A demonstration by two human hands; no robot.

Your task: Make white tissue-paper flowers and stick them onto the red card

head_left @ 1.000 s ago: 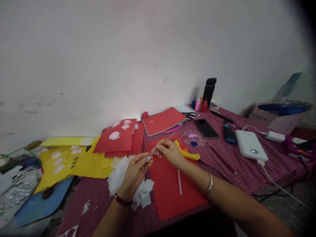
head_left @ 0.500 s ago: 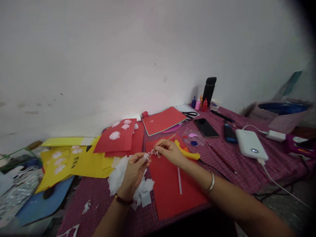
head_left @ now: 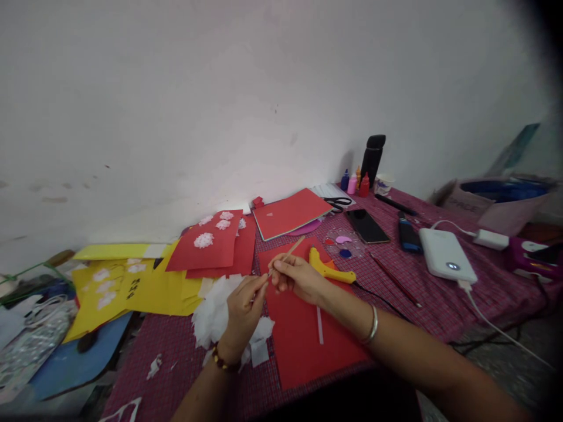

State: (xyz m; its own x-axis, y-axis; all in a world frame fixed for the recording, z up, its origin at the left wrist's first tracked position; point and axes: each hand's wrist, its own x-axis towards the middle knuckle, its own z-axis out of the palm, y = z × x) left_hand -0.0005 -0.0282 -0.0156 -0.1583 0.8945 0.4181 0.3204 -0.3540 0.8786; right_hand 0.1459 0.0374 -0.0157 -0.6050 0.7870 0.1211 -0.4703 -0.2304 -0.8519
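Note:
My right hand point(head_left: 297, 278) pinches a thin wooden stick point(head_left: 290, 251) that points up and away from me. My left hand point(head_left: 244, 308) has its fingers pinched at the lower end of that stick, on a tiny piece I cannot make out now. Both hands hover over a red paper sheet point(head_left: 308, 328) with a white strip on it. White tissue paper point(head_left: 215, 310) lies crumpled under my left hand. A yellow glue gun point(head_left: 329, 269) rests just beyond my right hand.
Red sheets with white tissue flowers point(head_left: 211, 240) and yellow paper point(head_left: 132, 287) lie to the left. Behind are a red folder point(head_left: 292, 214), scissors point(head_left: 338, 204), paint bottles point(head_left: 357, 184), a black flask point(head_left: 372, 158), a phone point(head_left: 367, 225), a white power bank point(head_left: 446, 255) with cable, and a cardboard box point(head_left: 492, 202).
My left hand has turned and dropped slightly, fingers closing in against the stick's lower end. The small white-pink piece seen between the hands earlier is hidden now.

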